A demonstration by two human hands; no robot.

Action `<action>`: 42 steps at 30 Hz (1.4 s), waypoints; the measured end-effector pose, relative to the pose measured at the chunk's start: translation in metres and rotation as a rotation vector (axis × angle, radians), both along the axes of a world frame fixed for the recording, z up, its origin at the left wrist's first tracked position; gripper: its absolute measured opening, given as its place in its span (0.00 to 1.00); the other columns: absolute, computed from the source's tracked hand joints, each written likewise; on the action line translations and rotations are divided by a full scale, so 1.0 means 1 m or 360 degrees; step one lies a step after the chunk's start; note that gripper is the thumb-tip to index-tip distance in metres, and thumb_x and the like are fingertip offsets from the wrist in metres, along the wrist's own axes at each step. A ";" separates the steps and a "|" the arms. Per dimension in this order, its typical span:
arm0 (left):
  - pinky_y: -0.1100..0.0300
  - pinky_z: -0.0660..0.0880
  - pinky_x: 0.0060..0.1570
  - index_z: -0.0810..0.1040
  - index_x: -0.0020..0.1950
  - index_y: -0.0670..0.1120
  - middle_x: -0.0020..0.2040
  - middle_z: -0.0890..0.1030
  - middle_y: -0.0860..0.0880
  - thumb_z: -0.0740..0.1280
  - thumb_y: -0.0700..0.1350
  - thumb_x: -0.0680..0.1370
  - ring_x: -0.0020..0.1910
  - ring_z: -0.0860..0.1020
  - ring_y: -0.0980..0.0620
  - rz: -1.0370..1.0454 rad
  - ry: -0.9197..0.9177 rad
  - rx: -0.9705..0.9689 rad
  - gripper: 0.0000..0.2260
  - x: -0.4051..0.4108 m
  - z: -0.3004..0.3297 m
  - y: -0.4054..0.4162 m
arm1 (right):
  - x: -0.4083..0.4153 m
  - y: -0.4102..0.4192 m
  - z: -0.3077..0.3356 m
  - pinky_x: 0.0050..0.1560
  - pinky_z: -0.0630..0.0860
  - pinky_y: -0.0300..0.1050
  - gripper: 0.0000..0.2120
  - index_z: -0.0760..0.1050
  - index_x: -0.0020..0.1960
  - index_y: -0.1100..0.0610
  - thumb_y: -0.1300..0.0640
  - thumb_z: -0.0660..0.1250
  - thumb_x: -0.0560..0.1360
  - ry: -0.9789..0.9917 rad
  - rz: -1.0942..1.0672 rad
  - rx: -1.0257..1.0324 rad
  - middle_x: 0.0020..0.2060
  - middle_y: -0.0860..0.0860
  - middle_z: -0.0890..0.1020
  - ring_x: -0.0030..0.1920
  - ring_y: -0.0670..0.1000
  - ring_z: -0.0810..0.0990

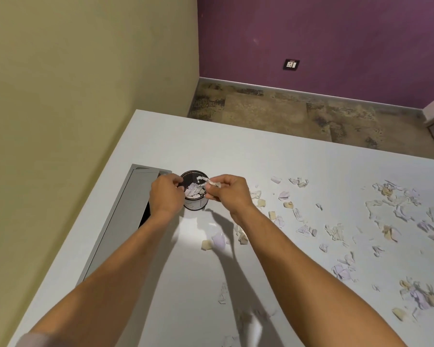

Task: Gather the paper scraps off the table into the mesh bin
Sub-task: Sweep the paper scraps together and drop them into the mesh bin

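A small black mesh bin [196, 205] stands on the white table [176, 284], holding several white and lilac paper scraps [193, 192]. My left hand [166, 194] grips the bin's left rim. My right hand [227, 190] pinches a crumpled paper scrap [212, 183] just over the bin's right rim. Many torn paper scraps [336, 231] lie scattered across the table to the right, with a few [214, 242] near the table's middle between my forearms.
A grey cable-tray lid [125, 216] is set into the table left of the bin, close to the yellow wall. The table's far edge [261, 131] drops to a brown floor. More scraps [417, 295] lie at the right edge.
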State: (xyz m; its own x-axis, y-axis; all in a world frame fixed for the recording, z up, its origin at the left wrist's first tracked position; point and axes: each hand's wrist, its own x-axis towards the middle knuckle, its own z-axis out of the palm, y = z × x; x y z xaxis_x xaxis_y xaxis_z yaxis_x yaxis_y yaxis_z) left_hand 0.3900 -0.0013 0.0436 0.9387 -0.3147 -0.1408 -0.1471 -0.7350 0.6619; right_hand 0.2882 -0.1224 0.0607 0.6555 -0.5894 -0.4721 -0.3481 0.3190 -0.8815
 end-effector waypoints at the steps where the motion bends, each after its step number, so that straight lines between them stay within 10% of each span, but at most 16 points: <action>1: 0.58 0.75 0.52 0.83 0.53 0.46 0.51 0.84 0.47 0.69 0.38 0.74 0.51 0.80 0.46 0.0003 0.0008 -0.0003 0.09 -0.001 -0.002 0.002 | 0.008 -0.001 -0.001 0.52 0.82 0.52 0.08 0.80 0.39 0.55 0.67 0.74 0.70 0.0046 0.0029 -0.0050 0.35 0.54 0.82 0.36 0.56 0.84; 10: 0.54 0.78 0.53 0.84 0.44 0.46 0.47 0.84 0.45 0.68 0.39 0.75 0.46 0.81 0.44 0.0010 0.0067 0.0040 0.06 -0.001 0.002 0.008 | 0.042 -0.002 0.007 0.53 0.82 0.52 0.16 0.75 0.66 0.58 0.62 0.60 0.79 0.0277 0.0456 -0.0465 0.63 0.56 0.77 0.48 0.58 0.84; 18: 0.55 0.75 0.53 0.83 0.51 0.42 0.52 0.81 0.44 0.65 0.38 0.77 0.51 0.79 0.45 -0.0077 -0.0107 -0.0159 0.07 -0.047 0.002 0.022 | -0.012 0.003 0.011 0.48 0.82 0.47 0.15 0.77 0.57 0.62 0.70 0.55 0.78 0.0002 0.0094 -0.0351 0.45 0.56 0.80 0.43 0.54 0.83; 25: 0.49 0.73 0.60 0.80 0.57 0.39 0.57 0.77 0.43 0.70 0.39 0.76 0.59 0.76 0.43 -0.0349 0.0047 -0.0308 0.11 -0.124 -0.033 0.028 | -0.117 -0.003 -0.026 0.58 0.77 0.46 0.11 0.79 0.58 0.57 0.62 0.63 0.79 0.0287 0.0023 -0.0787 0.54 0.51 0.83 0.53 0.49 0.80; 32: 0.45 0.63 0.69 0.71 0.70 0.44 0.72 0.67 0.38 0.70 0.56 0.74 0.73 0.62 0.39 -0.0731 -0.0141 0.0279 0.28 -0.173 -0.067 0.020 | -0.232 -0.022 -0.065 0.72 0.63 0.52 0.19 0.71 0.69 0.57 0.52 0.62 0.80 0.0806 0.0130 -0.1286 0.71 0.55 0.71 0.72 0.56 0.66; 42: 0.42 0.43 0.74 0.43 0.79 0.51 0.78 0.42 0.36 0.58 0.69 0.75 0.77 0.42 0.36 -0.0645 0.0138 0.0562 0.42 -0.181 -0.091 0.004 | -0.315 -0.048 -0.104 0.77 0.45 0.60 0.37 0.45 0.79 0.53 0.33 0.48 0.78 0.1485 -0.0038 -0.1010 0.79 0.58 0.44 0.78 0.59 0.42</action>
State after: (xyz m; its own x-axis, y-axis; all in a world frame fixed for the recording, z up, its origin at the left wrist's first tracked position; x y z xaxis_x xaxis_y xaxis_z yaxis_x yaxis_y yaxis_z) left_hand 0.2085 0.0028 -0.0471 0.7321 -0.5688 -0.3749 -0.4209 -0.8104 0.4076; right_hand -0.0273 -0.1708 -0.0437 0.1885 -0.9046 -0.3822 -0.9553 -0.0787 -0.2850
